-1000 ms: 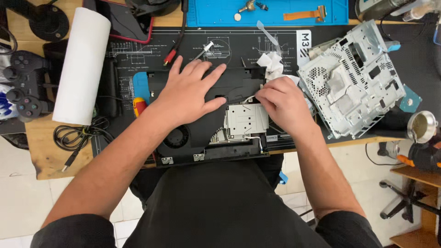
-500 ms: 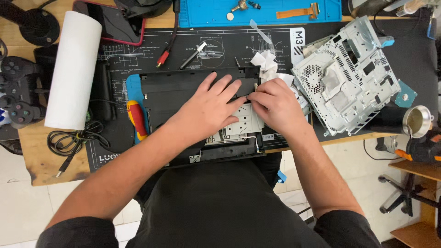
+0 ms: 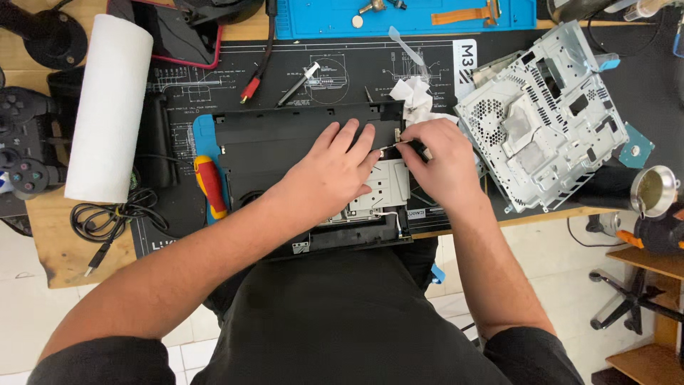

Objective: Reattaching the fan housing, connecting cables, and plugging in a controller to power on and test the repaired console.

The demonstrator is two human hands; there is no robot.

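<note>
A black opened console shell lies on the dark work mat, with a silver metal drive unit inside it. My left hand lies flat on the shell and drive, fingers spread and pressing down. My right hand pinches a thin flat ribbon cable at the drive's upper right corner. Crumpled white tissue sits just beyond my right hand.
A bare metal chassis frame lies to the right. At the left are a paper towel roll, a red and yellow screwdriver, a black game controller and a coiled cable. A blue tray holds small parts at the back.
The view has shifted slightly. My left hand slid right across the shell onto the drive. My right hand moved up and took the ribbon cable between its fingertips.
</note>
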